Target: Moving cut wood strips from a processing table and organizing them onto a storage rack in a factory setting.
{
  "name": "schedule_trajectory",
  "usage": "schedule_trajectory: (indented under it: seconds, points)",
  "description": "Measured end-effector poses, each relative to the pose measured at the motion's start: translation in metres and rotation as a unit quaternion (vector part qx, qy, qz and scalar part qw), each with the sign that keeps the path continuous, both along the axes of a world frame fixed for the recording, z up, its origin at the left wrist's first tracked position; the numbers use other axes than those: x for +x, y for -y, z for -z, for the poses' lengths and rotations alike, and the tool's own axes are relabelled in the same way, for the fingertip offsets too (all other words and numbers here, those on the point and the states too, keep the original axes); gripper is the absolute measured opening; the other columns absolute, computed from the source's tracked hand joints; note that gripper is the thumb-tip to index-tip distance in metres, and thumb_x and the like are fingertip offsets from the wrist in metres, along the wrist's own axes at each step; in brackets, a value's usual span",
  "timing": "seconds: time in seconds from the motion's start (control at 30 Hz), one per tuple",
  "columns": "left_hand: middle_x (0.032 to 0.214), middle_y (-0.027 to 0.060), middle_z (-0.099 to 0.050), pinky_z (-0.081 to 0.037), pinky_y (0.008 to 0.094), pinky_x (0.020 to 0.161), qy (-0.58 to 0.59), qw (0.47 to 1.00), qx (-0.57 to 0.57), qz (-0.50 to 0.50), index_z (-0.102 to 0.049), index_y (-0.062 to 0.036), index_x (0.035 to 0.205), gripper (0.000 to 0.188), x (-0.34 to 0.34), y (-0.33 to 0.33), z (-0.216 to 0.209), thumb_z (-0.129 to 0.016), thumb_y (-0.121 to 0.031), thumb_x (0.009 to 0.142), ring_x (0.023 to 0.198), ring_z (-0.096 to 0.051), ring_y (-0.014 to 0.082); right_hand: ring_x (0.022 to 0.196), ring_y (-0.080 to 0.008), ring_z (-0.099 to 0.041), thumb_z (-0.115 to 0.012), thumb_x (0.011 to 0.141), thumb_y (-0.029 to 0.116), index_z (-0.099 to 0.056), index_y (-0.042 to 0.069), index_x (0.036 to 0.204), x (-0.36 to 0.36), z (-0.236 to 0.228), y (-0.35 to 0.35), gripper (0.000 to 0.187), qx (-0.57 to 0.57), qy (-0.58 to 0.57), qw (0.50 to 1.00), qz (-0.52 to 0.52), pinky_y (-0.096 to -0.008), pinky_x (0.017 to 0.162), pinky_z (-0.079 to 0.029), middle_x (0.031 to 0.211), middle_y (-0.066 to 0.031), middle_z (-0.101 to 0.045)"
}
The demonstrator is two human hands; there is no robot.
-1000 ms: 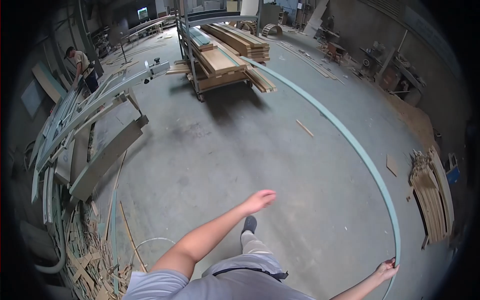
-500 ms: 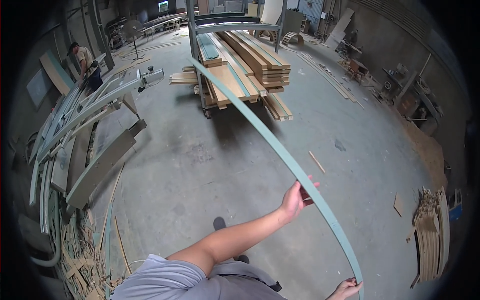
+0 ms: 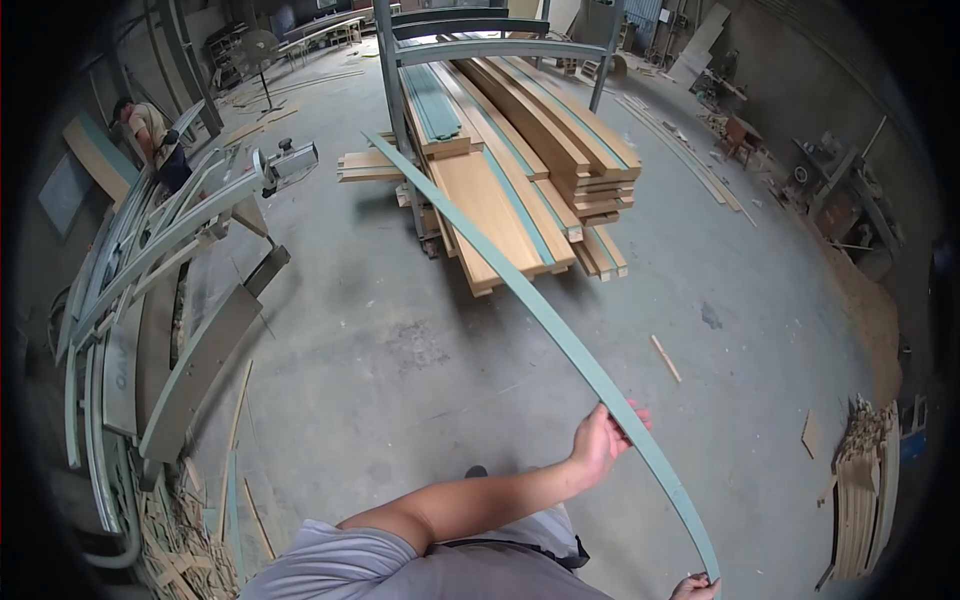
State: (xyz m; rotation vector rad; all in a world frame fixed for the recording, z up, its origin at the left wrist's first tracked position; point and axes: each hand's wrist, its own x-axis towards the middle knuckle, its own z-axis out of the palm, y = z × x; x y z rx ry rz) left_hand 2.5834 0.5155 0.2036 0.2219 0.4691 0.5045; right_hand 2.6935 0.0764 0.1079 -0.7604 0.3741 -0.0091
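Observation:
A long, thin, pale green strip of board (image 3: 540, 311) runs from the lower right up toward the far left. My left hand (image 3: 594, 446) is closed on it from beneath, the fingers showing past its right edge. Close to the near end, my right hand (image 3: 692, 588) grips the same strip; the lower picture edge cuts this hand off. The strip's far end passes in front of the grey rack post, left of a pile of green strips (image 3: 430, 108). These lie on a stack of wooden boards (image 3: 490, 205).
A metal rack (image 3: 390, 75) carries the stack ahead. At left stands a sliding-table saw (image 3: 190, 370), with a co-worker (image 3: 150, 135) bending behind it. Wood offcuts (image 3: 185, 545) are heaped at lower left. Bundled strips (image 3: 862, 500) stand at right, and a loose stick (image 3: 665, 358) lies on the floor.
The rack and its board stack now look nearer and larger. The strip, still in both hands, now crosses in front of the stack's near end. The co-worker leans lower.

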Motion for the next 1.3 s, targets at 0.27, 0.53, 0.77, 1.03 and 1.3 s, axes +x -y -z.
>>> schedule_trajectory:
  seconds: [0.27,0.53,0.77,1.03,1.3]
  points:
    - [0.118,0.0203,-0.05,-0.042,0.0388,0.093,0.004,0.99,0.047,0.136,-0.041,0.0031,0.119,0.048,0.051,-0.11,0.015,-0.021,-0.034,0.096,0.107,-0.052,0.0279,0.07,-0.0166,-0.054,-0.048,0.083,0.01,-0.058,-0.003,0.09,0.027,0.042,-0.086,0.018,-0.162,-0.012,0.984,0.074,-0.0281,0.054,-0.048,0.08,-0.0097,-0.058]
    - [0.114,0.0183,-0.053,-0.042,0.0403,0.091,-0.027,0.989,-0.01,0.147,-0.042,0.0001,0.119,0.049,0.089,-0.268,0.031,-0.02,-0.037,0.095,0.104,-0.053,0.028,0.071,-0.0274,-0.055,-0.051,0.08,0.001,-0.042,-0.009,0.108,0.033,0.109,-0.197,0.031,-0.587,0.171,0.783,0.11,-0.0343,0.064,-0.051,0.084,-0.0204,-0.053]
    - [0.107,0.017,-0.055,-0.044,0.04,0.086,-0.075,0.994,0.021,0.078,-0.045,-0.0017,0.112,0.046,0.086,-0.438,0.043,-0.024,-0.039,0.094,0.097,-0.055,0.0275,0.054,-0.012,-0.036,-0.052,0.08,0.001,-0.042,-0.009,0.109,-0.023,0.065,-0.388,0.032,-0.381,0.111,0.918,-0.011,-0.0242,0.047,-0.035,0.07,-0.005,-0.043]
    - [0.102,0.0136,-0.057,-0.045,0.0375,0.081,-0.12,0.992,0.049,0.014,-0.046,-0.0039,0.11,0.046,0.056,-0.679,0.033,-0.026,-0.042,0.094,0.09,-0.056,0.0245,0.055,-0.0086,-0.039,-0.053,0.087,0.023,-0.053,0.005,0.08,-0.094,-0.047,-0.687,0.019,-0.116,-0.115,0.986,-0.014,-0.0179,0.046,-0.036,0.068,0.0003,-0.046]
    - [0.107,0.0151,-0.053,-0.049,0.0382,0.082,-0.123,0.976,0.109,0.14,-0.044,-0.0017,0.114,0.038,-0.017,-0.701,0.056,-0.046,-0.031,0.091,0.095,-0.057,0.0247,0.048,-0.0057,-0.041,-0.055,0.088,0.029,-0.044,0.012,0.075,-0.118,-0.042,-0.867,0.024,-0.027,-0.146,0.989,-0.013,-0.0164,0.04,-0.035,0.059,0.0026,-0.046]
